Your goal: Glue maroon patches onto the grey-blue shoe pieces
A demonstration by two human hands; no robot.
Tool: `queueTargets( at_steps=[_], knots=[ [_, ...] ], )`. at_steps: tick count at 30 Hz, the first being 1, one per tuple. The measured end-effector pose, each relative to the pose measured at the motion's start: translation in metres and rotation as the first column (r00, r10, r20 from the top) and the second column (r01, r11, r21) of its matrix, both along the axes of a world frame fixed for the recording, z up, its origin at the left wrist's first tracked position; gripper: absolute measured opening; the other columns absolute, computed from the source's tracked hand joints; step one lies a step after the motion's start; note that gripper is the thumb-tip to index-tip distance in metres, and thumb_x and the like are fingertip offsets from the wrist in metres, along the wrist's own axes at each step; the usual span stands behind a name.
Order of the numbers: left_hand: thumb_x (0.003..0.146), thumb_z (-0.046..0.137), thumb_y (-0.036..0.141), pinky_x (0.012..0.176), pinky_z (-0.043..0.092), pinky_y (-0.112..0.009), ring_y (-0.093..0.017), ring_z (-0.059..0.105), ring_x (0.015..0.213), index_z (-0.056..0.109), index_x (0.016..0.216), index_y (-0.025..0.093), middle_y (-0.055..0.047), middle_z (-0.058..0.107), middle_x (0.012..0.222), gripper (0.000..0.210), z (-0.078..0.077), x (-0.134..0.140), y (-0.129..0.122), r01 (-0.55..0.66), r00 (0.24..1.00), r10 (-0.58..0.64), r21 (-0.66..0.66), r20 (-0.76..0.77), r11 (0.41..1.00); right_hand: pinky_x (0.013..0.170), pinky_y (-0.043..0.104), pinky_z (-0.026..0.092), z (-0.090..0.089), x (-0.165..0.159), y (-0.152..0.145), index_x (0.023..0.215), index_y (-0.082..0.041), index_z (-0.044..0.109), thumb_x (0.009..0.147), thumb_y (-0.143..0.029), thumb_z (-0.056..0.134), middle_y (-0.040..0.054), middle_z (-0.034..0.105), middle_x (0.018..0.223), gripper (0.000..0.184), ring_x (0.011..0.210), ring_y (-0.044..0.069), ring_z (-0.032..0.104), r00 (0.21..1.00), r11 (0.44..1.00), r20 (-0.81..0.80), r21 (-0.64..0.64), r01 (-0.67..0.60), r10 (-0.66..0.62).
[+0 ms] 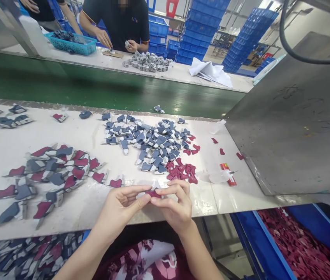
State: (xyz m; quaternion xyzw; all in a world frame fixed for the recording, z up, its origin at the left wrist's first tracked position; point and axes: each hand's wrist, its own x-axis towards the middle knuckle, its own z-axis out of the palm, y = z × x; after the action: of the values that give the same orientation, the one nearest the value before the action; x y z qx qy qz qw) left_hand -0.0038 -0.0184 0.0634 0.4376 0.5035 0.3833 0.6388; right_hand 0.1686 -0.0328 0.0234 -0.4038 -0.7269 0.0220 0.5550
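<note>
Both my left hand (127, 206) and my right hand (176, 202) are closed on one small plastic part (153, 193) near the front edge of the table. Its visible face is maroon, with a pale grey piece above; my fingers cover the rest. Just beyond my right hand lies a pile of flat maroon pieces (181, 171). Behind that spreads a heap of blue-grey and white parts (156, 140). To the left of my hands lie many assembled parts (68, 167), some showing maroon faces and others blue-grey ones.
A red-and-yellow packet (228, 175) lies to the right, near a metal panel (299, 116). Blue bins of maroon pieces (305, 249) and mixed parts (27, 256) sit below the table. Across the green conveyor (95, 87), a person handles grey parts (149, 62) beside a turquoise basket (86, 47).
</note>
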Motion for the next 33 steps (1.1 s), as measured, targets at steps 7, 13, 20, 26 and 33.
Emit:
queueTargets(
  at_steps=[7,13,20,26,33],
  knots=[
    [0.066,0.085,0.038,0.067,0.064,-0.025,-0.021,0.077,0.072,0.081,0.092,0.019,-0.006,0.081,0.085,0.033,0.005,0.004,0.003,-0.139,0.990,0.139,-0.011,-0.033,0.990,0.080,0.039,0.055,0.002,-0.002,-0.003,0.144,-0.026,0.044,0.084,-0.043,0.072,0.0110,0.061,0.120,0.068,0.108,0.025,0.058,0.954,0.906,-0.290,-0.379,-0.190,0.079],
    [0.062,0.087,0.035,0.069,0.065,-0.024,-0.024,0.078,0.080,0.081,0.087,0.020,-0.006,0.080,0.087,0.030,0.004,0.007,0.004,-0.183,0.983,0.184,0.022,-0.011,0.983,0.083,0.034,0.053,0.001,-0.010,-0.005,0.125,-0.028,0.064,0.088,-0.026,0.069,0.0052,0.066,0.102,0.038,0.093,0.019,0.063,0.908,0.821,-0.416,-0.503,-0.268,0.042],
    [0.070,0.082,0.032,0.079,0.064,-0.025,-0.025,0.077,0.089,0.080,0.099,0.021,-0.004,0.079,0.098,0.031,-0.007,0.010,-0.005,-0.222,0.966,0.237,0.129,-0.109,0.966,0.083,0.032,0.052,0.002,-0.018,-0.003,0.119,-0.027,0.068,0.094,-0.025,0.060,0.0043,0.066,0.098,0.026,0.092,0.017,0.063,0.880,0.758,-0.473,-0.589,-0.279,-0.044],
    [0.070,0.081,0.034,0.076,0.064,-0.025,-0.025,0.077,0.086,0.079,0.098,0.019,-0.005,0.080,0.096,0.032,-0.012,0.008,-0.006,-0.229,0.964,0.243,0.135,-0.103,0.964,0.079,0.029,0.052,0.001,-0.024,-0.001,0.112,-0.024,0.069,0.092,-0.025,0.062,0.0038,0.066,0.093,0.021,0.088,0.016,0.063,0.895,0.782,-0.440,-0.583,-0.221,-0.076],
    [0.074,0.077,0.037,0.072,0.065,-0.029,-0.023,0.077,0.076,0.080,0.099,0.023,-0.005,0.080,0.093,0.029,0.006,-0.023,0.003,-0.048,0.933,0.148,0.295,-0.329,0.954,0.075,0.029,0.053,0.015,-0.030,0.007,0.097,-0.022,0.074,0.094,-0.029,0.059,0.0038,0.069,0.086,0.016,0.083,0.017,0.065,0.870,0.715,-0.492,-0.607,-0.346,0.003]
  ],
)
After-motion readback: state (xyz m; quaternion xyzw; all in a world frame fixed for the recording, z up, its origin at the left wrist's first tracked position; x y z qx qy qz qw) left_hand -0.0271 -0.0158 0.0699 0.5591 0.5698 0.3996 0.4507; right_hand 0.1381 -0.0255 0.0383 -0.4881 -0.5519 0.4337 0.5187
